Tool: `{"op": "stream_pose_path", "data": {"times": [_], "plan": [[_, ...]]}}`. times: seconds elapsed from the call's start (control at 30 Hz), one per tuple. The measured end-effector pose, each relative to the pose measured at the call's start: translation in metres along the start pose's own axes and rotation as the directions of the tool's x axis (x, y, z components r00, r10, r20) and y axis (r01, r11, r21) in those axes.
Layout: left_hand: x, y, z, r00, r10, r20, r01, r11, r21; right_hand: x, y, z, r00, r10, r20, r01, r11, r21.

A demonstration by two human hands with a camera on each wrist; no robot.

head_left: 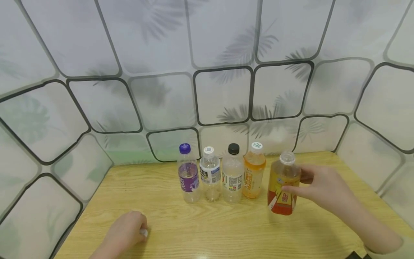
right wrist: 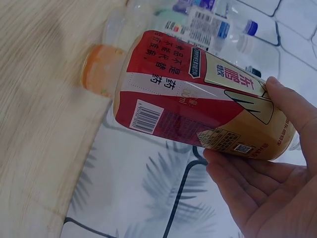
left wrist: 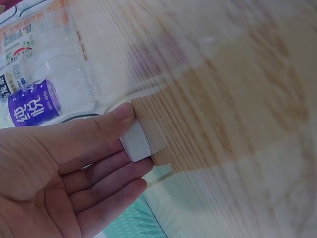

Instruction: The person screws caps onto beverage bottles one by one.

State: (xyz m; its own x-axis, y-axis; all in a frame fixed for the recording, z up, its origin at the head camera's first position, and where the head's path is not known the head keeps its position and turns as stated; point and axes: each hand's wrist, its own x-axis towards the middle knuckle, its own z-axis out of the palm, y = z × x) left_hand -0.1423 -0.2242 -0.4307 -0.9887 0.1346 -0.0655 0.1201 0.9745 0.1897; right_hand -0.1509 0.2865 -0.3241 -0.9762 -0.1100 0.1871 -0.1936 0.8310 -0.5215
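My right hand [head_left: 318,187] grips a drink bottle [head_left: 283,190] with a red and yellow label, thumb on one side and fingers round the other. It is held nearly upright at the right end of a row of bottles, its clear neck pointing up. In the right wrist view the thumb and fingers of the right hand [right wrist: 267,193] hold the bottle near its neck end, and its barcode side shows. At the table's front left, my left hand [head_left: 126,230] pinches a small white bottle cap [left wrist: 136,141] between thumb and fingers.
Left of the held bottle stand a purple-labelled bottle [head_left: 188,181] with a blue cap, a white-capped clear bottle [head_left: 210,176], a black-capped bottle [head_left: 232,180] and an orange bottle [head_left: 253,176]. A patterned wall covering [head_left: 223,97] rises behind the wooden table [head_left: 181,230].
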Motion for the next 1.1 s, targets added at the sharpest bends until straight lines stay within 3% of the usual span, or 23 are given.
{"op": "stream_pose_path", "data": {"times": [0.5, 0.8, 1.1], "plan": [[0.001, 0.000, 0.000, 1.000, -0.005, 0.019, 0.005, 1.000, -0.008, -0.004, -0.028, 0.024, 0.995, -0.101, 0.009, 0.100, 0.991, 0.087], [0.001, 0.000, -0.001, 0.999, -0.013, 0.031, 0.014, 1.000, -0.025, 0.001, -0.045, 0.037, 0.983, -0.183, 0.014, 0.179, 0.972, 0.151], [0.003, -0.001, 0.000, 0.999, -0.020, 0.046, 0.022, 0.999, -0.037, 0.003, -0.056, 0.058, 0.973, -0.224, 0.056, 0.207, 0.953, 0.224]]}}
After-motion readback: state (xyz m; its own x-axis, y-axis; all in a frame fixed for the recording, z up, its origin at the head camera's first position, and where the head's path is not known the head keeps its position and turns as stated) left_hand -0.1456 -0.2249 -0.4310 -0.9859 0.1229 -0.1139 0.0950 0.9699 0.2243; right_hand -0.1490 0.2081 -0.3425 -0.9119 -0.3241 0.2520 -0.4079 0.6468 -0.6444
